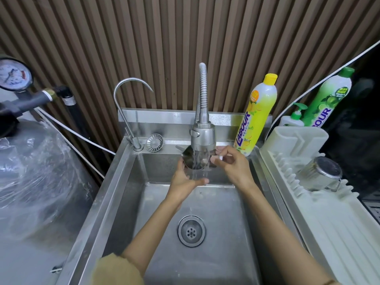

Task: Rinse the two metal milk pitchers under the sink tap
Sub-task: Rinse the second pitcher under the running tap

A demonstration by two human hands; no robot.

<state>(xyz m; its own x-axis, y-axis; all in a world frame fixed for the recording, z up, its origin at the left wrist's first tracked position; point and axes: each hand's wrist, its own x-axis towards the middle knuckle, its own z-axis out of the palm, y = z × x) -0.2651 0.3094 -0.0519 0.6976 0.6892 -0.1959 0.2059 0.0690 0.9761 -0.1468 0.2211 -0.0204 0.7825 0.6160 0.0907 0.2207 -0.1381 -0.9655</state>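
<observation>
Far left: a pressure gauge [14, 76] on dark pipework above a tank wrapped in crinkled clear plastic [35, 171]. Not part of the job.

Next, the steel sink [115, 182]: brushed, box-shaped, round drain [191, 231] in the floor, a loose strainer [154, 142] on the back ledge beside a thin gooseneck tap [131, 112].

Centre: the main tap [203, 136], ribbed flexible hose with a wide spray head, running. We hold one pitcher [188, 156] right under it, tilted mouth toward us, water going into it. Shiny, round, mostly hidden by spray head and hands.

Our left hand [184, 179] cups the pitcher's side and underside, fingers curled loosely against it, thumb out under the stream. Our right hand [231, 163] pinches at the far side, likely the handle or rim; we can't tell which.

Right: a yellow soap bottle [257, 116] on the sink edge, a green one [329, 95] and a pump bottle [296, 118] behind a white ribbed plastic drying rack [320, 212]. A second pitcher [321, 173] lies in the rack, base toward us.

Progress, our read: one pitcher is mid-rinse. The racked one is probably already rinsed, so we're about halfway or better, but no droplets are visible to confirm. Left: finish, drain, rack it.
</observation>
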